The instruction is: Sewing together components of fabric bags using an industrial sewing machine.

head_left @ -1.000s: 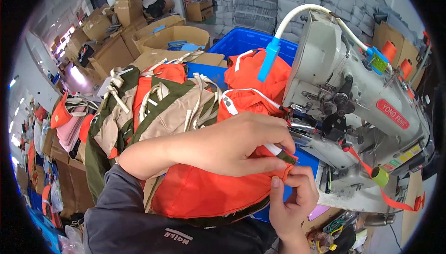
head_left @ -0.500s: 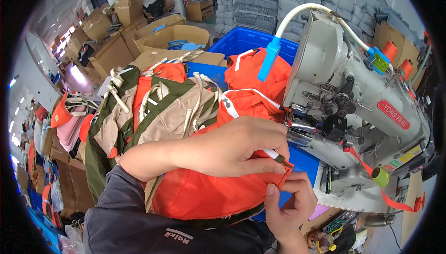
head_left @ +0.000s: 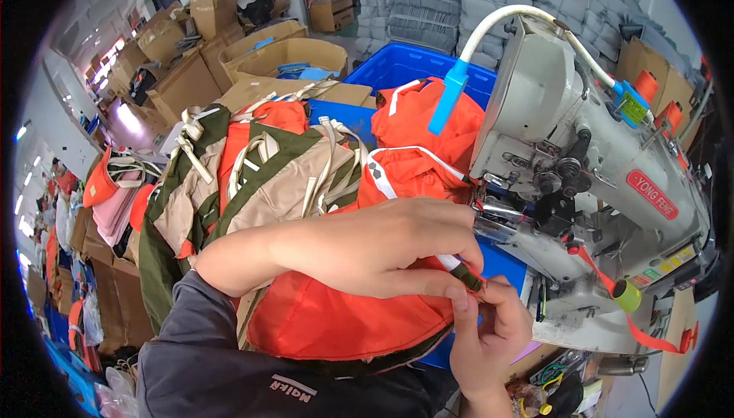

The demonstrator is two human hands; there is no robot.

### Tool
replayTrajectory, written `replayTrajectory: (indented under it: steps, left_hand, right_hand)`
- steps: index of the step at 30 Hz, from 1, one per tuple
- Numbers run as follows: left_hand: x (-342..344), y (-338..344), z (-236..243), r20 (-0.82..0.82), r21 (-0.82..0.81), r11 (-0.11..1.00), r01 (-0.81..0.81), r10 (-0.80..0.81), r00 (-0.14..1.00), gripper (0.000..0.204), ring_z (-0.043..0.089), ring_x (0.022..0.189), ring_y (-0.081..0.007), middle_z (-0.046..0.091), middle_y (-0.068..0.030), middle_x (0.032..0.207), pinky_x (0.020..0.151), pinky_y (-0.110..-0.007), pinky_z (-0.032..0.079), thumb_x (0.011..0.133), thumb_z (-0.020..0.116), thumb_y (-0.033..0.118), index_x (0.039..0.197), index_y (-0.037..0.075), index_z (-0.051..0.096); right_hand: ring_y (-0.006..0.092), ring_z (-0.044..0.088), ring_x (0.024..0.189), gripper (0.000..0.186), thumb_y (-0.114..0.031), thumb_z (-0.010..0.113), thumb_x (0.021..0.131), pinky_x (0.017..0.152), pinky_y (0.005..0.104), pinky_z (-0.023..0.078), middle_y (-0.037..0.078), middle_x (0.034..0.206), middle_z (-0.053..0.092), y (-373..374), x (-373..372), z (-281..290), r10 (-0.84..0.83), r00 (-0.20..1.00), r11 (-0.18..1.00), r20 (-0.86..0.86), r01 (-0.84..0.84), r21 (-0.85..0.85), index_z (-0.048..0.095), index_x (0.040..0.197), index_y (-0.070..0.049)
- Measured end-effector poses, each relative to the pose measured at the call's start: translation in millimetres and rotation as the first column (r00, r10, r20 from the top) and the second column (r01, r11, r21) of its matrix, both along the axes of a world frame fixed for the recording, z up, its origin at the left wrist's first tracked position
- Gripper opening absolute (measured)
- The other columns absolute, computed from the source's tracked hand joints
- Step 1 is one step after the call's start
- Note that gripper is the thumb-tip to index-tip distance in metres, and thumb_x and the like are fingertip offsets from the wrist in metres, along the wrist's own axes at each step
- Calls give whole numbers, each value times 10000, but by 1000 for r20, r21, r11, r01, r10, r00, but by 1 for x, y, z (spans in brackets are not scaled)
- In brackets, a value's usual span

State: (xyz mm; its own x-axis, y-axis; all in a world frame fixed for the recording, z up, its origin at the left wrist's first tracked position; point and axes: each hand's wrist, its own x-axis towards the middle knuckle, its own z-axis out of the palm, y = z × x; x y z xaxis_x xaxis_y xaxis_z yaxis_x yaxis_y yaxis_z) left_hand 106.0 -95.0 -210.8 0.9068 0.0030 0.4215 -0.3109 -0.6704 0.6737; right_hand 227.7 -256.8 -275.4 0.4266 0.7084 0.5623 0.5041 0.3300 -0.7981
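An orange fabric piece (head_left: 336, 315) with a dark green underside along its lower edge hangs in front of me. My left hand (head_left: 390, 246) reaches across above it, closed, thumb and fingers pinching its right corner. A narrow strip (head_left: 461, 271), white then dark green, sticks out between those fingers. My right hand (head_left: 493, 334) is also closed, thumb and forefinger pinching the same corner beside the left fingertips. What lies between the right fingertips is mostly hidden. Just beyond the hands stands a grey sewing machine (head_left: 508, 123), its needle area near more orange fabric (head_left: 424, 169).
Beige, green and orange sewn pieces with straps (head_left: 287, 169) are heaped at left. A blue bin (head_left: 413, 66) stands behind. Orange tape (head_left: 596, 265) runs through a yellow-green roller (head_left: 625, 289) at right. Cardboard boxes (head_left: 183, 85) and grey bundles (head_left: 420, 5) fill the background.
My right hand has moved slightly right, its fingers closing nearer the left fingertips. The corner is bunched between the hands, and more of the strip's green end shows.
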Motion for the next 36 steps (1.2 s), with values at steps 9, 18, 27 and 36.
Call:
replayTrajectory:
  steps: [9,18,27,36]
  left_hand:
    - [4,0,-13,25,17,1000,-9,9,1000,199,549,869,-291,535,-102,934,723,-388,429,843,692,71,991,24,567]
    - [1,-6,-17,44,116,989,-89,85,995,254,530,899,-295,514,-100,957,751,-394,408,822,710,97,1004,53,538]
    - [1,-11,-20,74,129,985,-118,110,991,248,527,885,-284,515,-95,941,753,-389,400,828,708,115,997,52,538]
    - [25,-1,-71,171,55,968,-245,232,957,179,531,802,-307,511,-107,870,679,-400,410,847,676,119,933,52,534]
  right_hand:
    - [131,538,538,134,7,714,819,492,236,406,94,698,585,2,-1,3,-9,1000,1000,16,9,15,584,853,6]
    - [156,572,557,114,8,685,841,507,242,435,119,722,603,0,4,2,-77,996,997,45,75,34,581,886,19]
    - [200,576,576,128,7,680,837,514,269,437,131,734,614,2,6,-6,-132,971,989,198,117,87,579,913,21]
    - [73,485,597,91,-43,657,897,511,215,367,54,703,576,15,13,-31,-99,988,992,-118,88,-89,597,893,24]
